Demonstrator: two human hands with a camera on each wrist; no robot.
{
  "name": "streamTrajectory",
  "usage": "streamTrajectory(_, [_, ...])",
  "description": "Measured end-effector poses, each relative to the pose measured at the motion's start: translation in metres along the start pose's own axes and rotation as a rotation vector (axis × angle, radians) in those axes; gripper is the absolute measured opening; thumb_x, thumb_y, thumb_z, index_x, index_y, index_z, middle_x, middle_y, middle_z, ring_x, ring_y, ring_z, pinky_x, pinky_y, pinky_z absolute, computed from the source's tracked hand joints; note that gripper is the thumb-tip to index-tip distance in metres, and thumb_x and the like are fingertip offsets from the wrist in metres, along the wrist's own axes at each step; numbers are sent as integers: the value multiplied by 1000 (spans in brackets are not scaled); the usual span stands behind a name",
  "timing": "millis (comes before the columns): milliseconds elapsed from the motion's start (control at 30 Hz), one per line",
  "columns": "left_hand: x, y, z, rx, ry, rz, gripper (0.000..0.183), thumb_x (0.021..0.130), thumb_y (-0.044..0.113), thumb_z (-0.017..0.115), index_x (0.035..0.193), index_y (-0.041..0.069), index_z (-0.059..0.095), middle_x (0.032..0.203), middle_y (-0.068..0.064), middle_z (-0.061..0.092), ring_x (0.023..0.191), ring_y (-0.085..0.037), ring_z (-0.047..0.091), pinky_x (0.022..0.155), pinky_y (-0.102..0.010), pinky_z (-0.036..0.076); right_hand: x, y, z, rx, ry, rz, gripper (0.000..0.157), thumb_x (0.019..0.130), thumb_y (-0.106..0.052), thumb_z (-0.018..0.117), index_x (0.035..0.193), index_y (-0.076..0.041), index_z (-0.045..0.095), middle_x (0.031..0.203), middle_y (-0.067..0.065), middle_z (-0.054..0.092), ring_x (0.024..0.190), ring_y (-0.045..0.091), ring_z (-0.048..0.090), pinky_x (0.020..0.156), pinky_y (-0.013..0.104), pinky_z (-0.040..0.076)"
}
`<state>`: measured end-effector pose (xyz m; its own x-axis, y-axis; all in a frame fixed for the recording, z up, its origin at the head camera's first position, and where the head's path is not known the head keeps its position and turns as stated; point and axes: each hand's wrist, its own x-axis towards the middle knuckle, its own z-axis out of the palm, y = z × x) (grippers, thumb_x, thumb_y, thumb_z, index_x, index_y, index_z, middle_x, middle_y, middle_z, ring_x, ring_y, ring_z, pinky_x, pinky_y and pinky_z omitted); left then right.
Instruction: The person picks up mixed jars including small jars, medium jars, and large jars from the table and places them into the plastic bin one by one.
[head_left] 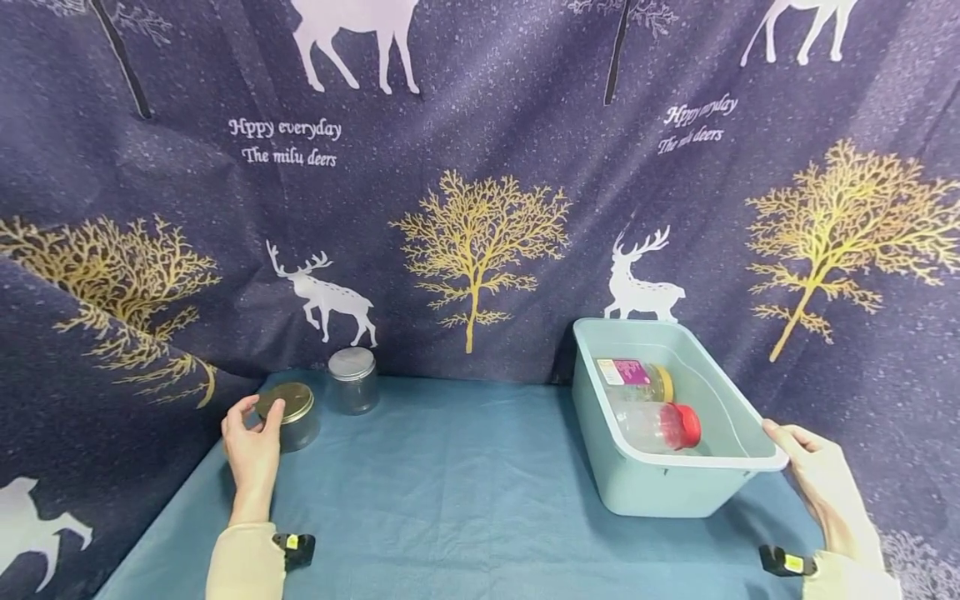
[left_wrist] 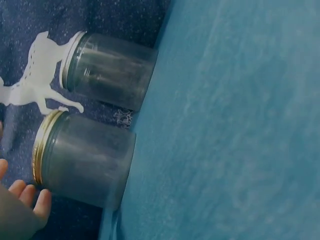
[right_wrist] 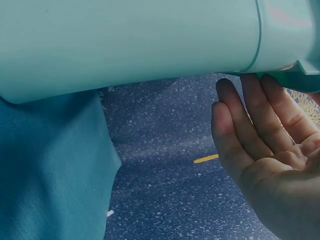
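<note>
At the far left of the head view, my left hand (head_left: 253,450) reaches to a clear jar (head_left: 300,432) with a gold lid, thumb and fingers spread about the lid. In the left wrist view its loosely bent fingers (left_wrist: 42,204) are right by the edge of the gold lid (left_wrist: 42,147). My right hand (head_left: 821,467) holds the near right corner of a light blue plastic bin (head_left: 660,487), thumb at the rim and fingers (right_wrist: 255,112) under it. Inside the bin lie a jar with a red lid (head_left: 688,426) and a labelled jar with a yellow lid (head_left: 663,383).
Behind the gold-lidded jar stands another clear jar (head_left: 356,392) with a silver lid. A blue cloth (head_left: 465,483) covers the table between the jars and the bin. A dark curtain (head_left: 480,125) printed with deer and trees hangs along the back and sides.
</note>
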<state>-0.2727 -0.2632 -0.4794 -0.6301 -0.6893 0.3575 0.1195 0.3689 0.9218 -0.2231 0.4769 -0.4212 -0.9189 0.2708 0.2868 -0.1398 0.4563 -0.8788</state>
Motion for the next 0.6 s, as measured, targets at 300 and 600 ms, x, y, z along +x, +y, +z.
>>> streamTrajectory(300, [9, -10, -7, -65, -265, -174, 95, 90, 30, 71, 155, 3, 7, 156, -28, 14, 144, -37, 16, 112, -52, 24, -1, -2, -1, -3, 2, 1, 27, 99, -26, 59, 79, -15, 73, 68, -13, 64, 66, 3, 53, 58, 18, 43])
streamTrajectory(600, [13, -19, -4, 93, -383, -148, 99, 88, 26, 73, 154, 0, 4, 153, -32, 19, 141, -43, 22, 112, -53, 21, 0, 0, -1, -4, -9, -5, 26, 100, -23, 59, 80, -15, 74, 68, -12, 64, 68, 2, 53, 60, 18, 41])
